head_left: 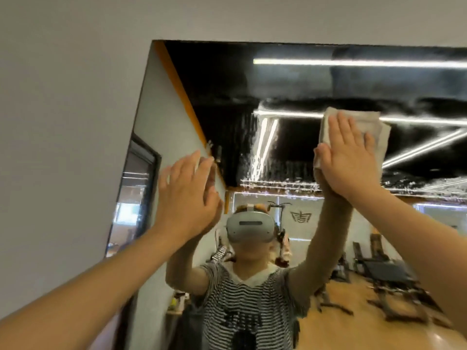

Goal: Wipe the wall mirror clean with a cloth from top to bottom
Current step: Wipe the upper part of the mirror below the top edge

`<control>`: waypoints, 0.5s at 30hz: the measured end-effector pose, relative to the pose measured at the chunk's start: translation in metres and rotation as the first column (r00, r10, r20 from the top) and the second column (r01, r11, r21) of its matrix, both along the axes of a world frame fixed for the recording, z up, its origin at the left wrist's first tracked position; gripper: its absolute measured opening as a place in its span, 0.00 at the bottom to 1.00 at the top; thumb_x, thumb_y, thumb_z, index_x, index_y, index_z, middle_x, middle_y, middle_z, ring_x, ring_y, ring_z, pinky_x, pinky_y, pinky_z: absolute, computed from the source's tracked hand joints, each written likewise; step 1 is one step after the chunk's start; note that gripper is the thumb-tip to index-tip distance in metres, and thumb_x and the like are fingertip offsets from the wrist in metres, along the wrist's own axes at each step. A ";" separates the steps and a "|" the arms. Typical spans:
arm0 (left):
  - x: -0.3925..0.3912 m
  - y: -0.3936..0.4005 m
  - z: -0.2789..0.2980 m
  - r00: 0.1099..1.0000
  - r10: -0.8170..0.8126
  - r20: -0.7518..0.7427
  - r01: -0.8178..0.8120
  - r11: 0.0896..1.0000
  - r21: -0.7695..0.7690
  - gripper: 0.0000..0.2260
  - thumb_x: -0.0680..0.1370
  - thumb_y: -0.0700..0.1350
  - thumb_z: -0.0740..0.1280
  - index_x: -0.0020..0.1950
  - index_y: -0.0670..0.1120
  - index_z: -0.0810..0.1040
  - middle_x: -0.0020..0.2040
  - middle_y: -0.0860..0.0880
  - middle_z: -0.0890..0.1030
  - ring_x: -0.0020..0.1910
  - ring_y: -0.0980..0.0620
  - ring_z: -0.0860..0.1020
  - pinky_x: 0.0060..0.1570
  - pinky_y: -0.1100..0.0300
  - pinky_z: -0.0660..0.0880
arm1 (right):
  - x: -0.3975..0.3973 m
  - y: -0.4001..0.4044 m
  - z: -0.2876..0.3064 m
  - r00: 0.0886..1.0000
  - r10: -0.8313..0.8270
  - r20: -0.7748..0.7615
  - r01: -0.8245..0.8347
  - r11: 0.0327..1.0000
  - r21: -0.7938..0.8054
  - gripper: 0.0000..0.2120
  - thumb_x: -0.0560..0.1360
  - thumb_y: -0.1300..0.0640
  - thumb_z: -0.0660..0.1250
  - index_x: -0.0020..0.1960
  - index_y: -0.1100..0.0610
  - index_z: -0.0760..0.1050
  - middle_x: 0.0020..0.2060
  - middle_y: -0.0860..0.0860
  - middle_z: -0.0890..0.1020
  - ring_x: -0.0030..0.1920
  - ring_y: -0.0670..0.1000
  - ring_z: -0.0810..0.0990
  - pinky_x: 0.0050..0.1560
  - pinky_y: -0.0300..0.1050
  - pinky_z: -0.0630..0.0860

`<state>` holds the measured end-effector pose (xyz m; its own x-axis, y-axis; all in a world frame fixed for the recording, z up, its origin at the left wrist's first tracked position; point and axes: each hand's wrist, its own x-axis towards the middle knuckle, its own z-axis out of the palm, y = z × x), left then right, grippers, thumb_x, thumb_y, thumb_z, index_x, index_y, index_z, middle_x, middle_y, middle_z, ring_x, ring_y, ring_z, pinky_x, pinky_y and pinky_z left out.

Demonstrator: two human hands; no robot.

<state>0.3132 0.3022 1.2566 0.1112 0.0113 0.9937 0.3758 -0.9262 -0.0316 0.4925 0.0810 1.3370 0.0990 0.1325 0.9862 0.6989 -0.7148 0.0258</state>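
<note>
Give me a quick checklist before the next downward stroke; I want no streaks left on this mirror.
1. Cloth flat under the right hand: ok, fingers straight, palm pressing it on the mirror.
2. Cloth folded neatly: ok, layered edges show at its right side.
3. Start high enough: not ok, smeared glass remains above the cloth.
4. Left hand clear of the path: ok, it rests flat near the mirror's left edge.
5. Cloth cleanliness: cannot tell.
</note>
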 end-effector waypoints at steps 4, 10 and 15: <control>-0.044 0.057 0.019 0.998 0.064 0.014 -0.064 0.998 0.003 0.29 0.76 0.52 0.50 0.73 0.38 0.67 0.73 0.38 0.67 0.73 0.39 0.63 0.72 0.40 0.59 | -0.001 0.005 0.001 0.999 -0.027 -0.028 0.028 0.999 0.021 0.33 0.78 0.43 0.38 0.80 0.56 0.42 0.79 0.51 0.44 0.78 0.51 0.42 0.76 0.55 0.40; -0.049 0.118 0.003 0.999 0.035 0.025 -0.034 0.998 -0.051 0.33 0.78 0.57 0.43 0.79 0.41 0.55 0.79 0.43 0.54 0.78 0.47 0.50 0.75 0.47 0.47 | -0.026 0.037 0.011 0.997 -0.040 -0.073 0.049 0.991 0.128 0.34 0.76 0.43 0.37 0.80 0.56 0.42 0.79 0.53 0.46 0.78 0.54 0.45 0.75 0.56 0.43; -0.049 0.119 0.002 0.998 -0.031 0.057 0.034 0.999 -0.040 0.33 0.76 0.57 0.43 0.79 0.43 0.53 0.79 0.46 0.51 0.77 0.52 0.46 0.74 0.50 0.43 | -0.063 0.086 0.031 0.999 -0.024 -0.037 0.028 0.994 0.104 0.30 0.82 0.46 0.40 0.80 0.57 0.41 0.79 0.54 0.45 0.78 0.58 0.48 0.75 0.58 0.46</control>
